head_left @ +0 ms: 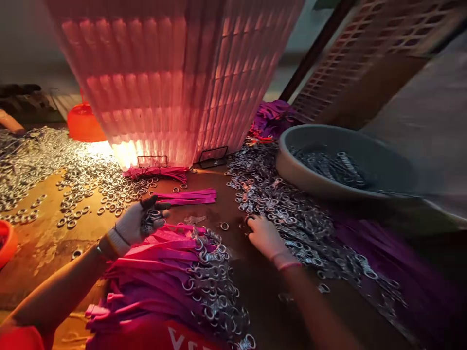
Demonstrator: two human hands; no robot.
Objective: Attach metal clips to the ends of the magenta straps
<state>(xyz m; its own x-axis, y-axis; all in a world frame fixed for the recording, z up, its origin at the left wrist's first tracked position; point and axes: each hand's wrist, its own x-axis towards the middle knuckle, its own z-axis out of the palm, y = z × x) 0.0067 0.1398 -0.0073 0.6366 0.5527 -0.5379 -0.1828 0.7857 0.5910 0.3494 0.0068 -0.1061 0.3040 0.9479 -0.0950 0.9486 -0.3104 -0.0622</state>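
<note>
My left hand [140, 221], in a light glove with dark fingertips, is turned palm up at the far end of a heap of pink straps [156, 262]. Its fingers curl around a few small metal pieces [149, 221], whose exact shape is hard to make out. Metal swivel hooks with rings [215, 277] hang at the right ends of the straps. My right hand [265, 236] is closed beside the left edge of a pile of swivel hooks [262, 197]. Something small and dark shows at its fingertips, too unclear to name. A single metal ring [224, 226] lies between the hands.
Loose metal rings [109, 192] spread across the left of the table under an orange lamp [85, 124]. Translucent corrugated panels [164, 87] stand behind. A grey basin [292, 167] holds more hooks at right. Purple straps [394, 262] lie below it. Another person's arm [10, 122] shows far left.
</note>
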